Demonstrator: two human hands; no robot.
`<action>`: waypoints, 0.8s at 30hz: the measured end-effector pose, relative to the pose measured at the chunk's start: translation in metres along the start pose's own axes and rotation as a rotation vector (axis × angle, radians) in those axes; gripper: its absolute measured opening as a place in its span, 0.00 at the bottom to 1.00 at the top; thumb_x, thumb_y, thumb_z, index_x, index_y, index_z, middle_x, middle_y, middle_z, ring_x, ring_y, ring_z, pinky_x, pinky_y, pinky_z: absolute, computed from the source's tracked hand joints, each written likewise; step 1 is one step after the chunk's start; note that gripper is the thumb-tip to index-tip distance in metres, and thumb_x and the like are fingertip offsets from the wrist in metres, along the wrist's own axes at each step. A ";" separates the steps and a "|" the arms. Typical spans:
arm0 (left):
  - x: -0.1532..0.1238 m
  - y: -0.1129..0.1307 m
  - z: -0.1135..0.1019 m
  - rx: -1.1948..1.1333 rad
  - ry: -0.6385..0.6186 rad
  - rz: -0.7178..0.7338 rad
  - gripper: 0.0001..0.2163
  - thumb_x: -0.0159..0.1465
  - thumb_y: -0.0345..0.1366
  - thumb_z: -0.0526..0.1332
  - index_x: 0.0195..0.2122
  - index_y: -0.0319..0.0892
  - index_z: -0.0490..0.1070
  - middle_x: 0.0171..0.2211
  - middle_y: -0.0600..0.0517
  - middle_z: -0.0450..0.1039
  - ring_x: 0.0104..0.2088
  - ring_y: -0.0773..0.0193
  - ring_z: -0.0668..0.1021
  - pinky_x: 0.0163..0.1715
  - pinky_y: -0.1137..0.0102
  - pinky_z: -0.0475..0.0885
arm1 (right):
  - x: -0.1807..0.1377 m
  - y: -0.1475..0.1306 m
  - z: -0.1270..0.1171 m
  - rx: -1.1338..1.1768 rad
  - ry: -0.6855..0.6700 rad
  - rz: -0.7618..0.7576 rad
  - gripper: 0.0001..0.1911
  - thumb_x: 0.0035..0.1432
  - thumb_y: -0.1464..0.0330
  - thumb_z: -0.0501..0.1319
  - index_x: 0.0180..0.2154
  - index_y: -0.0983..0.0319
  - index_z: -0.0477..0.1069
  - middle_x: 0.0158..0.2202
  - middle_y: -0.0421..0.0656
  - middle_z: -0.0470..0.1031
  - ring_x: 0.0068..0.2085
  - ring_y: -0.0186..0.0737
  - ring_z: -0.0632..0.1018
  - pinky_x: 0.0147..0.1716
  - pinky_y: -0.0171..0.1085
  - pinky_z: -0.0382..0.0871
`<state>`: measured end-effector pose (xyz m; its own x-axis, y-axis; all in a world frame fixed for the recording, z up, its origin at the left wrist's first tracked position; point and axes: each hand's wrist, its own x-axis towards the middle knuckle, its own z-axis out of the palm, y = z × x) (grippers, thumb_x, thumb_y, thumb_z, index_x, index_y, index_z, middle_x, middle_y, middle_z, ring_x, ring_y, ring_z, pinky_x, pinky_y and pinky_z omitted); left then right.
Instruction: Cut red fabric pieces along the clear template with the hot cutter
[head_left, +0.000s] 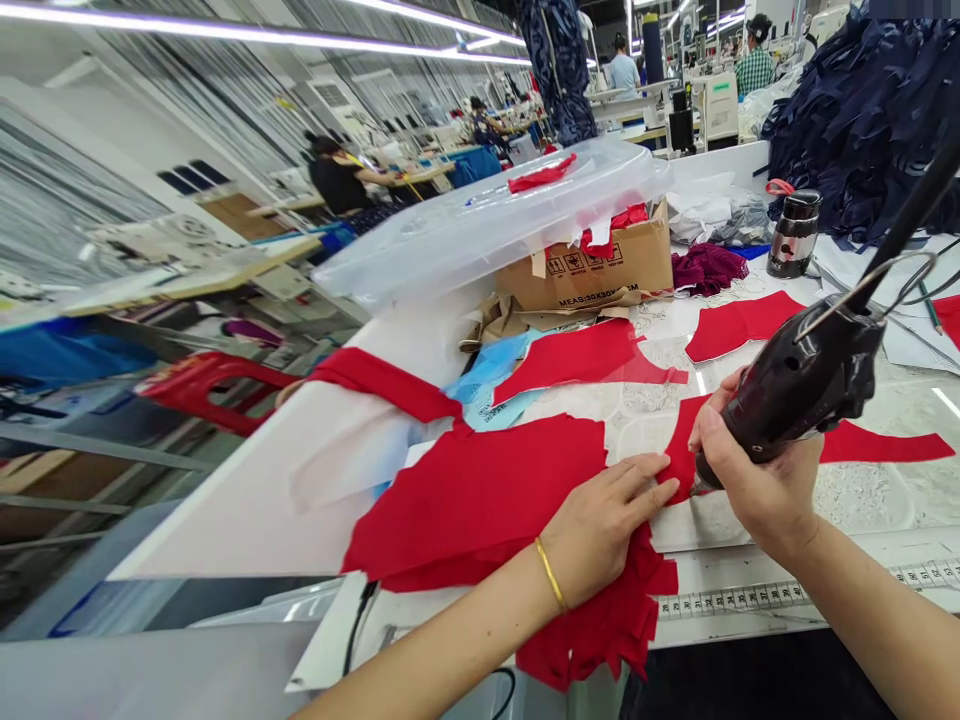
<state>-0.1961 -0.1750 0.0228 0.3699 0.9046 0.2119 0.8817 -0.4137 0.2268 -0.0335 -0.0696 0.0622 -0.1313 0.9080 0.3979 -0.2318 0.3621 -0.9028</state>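
Observation:
My right hand (776, 495) is wrapped round a black handheld power tool (799, 375), tilted with its narrow lower end at the edge of a small red fabric piece (684, 435). A wire hook and a dark cord rise from the tool's upper end. Flat and with fingers stretched, my left hand (600, 520) rests on red fabric, its fingertips close to the tool's tip. Under and beside that hand lies a large red cut panel (480, 490), with stacked pieces (592, 630) hanging over the table's front edge. My left wrist bears a gold bangle.
More red cut pieces (581, 360) lie across the white table (225, 500). Behind stand a cardboard box (622, 265) under a clear plastic lid (480, 225), a dark flask (795, 235) and piled navy fabric (862, 130). A measuring tape (739, 597) runs along the front edge. People sit at machines beyond.

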 end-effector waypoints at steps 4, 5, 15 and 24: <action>0.007 -0.007 -0.007 0.011 0.045 -0.156 0.19 0.71 0.26 0.49 0.58 0.43 0.72 0.51 0.42 0.74 0.51 0.55 0.77 0.51 0.57 0.78 | 0.007 -0.004 -0.015 0.004 0.038 -0.081 0.13 0.55 0.63 0.66 0.40 0.56 0.65 0.23 0.34 0.69 0.24 0.37 0.73 0.26 0.40 0.71; 0.011 -0.009 -0.009 0.024 0.037 -0.195 0.17 0.71 0.28 0.50 0.55 0.43 0.73 0.48 0.43 0.74 0.47 0.55 0.77 0.49 0.58 0.78 | 0.010 -0.005 -0.020 -0.015 0.050 -0.095 0.13 0.55 0.63 0.67 0.40 0.56 0.66 0.23 0.34 0.70 0.24 0.37 0.73 0.26 0.41 0.71; 0.046 -0.019 0.005 0.082 -0.114 -0.430 0.08 0.67 0.40 0.60 0.34 0.43 0.70 0.35 0.48 0.71 0.37 0.53 0.75 0.39 0.60 0.71 | 0.047 -0.005 -0.070 -0.259 0.101 -0.162 0.12 0.54 0.62 0.65 0.35 0.57 0.64 0.24 0.34 0.69 0.24 0.35 0.71 0.26 0.39 0.69; 0.064 -0.023 -0.017 -0.442 -0.172 -0.527 0.16 0.59 0.50 0.60 0.23 0.44 0.64 0.25 0.54 0.67 0.26 0.63 0.68 0.28 0.69 0.67 | 0.045 -0.008 -0.126 -0.500 -0.123 -0.234 0.31 0.56 0.61 0.66 0.58 0.57 0.59 0.49 0.48 0.75 0.46 0.46 0.79 0.42 0.48 0.79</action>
<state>-0.1976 -0.1098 0.0472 -0.0001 0.9843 -0.1764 0.7682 0.1130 0.6302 0.0843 -0.0046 0.0669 -0.2497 0.7708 0.5860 0.2124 0.6341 -0.7435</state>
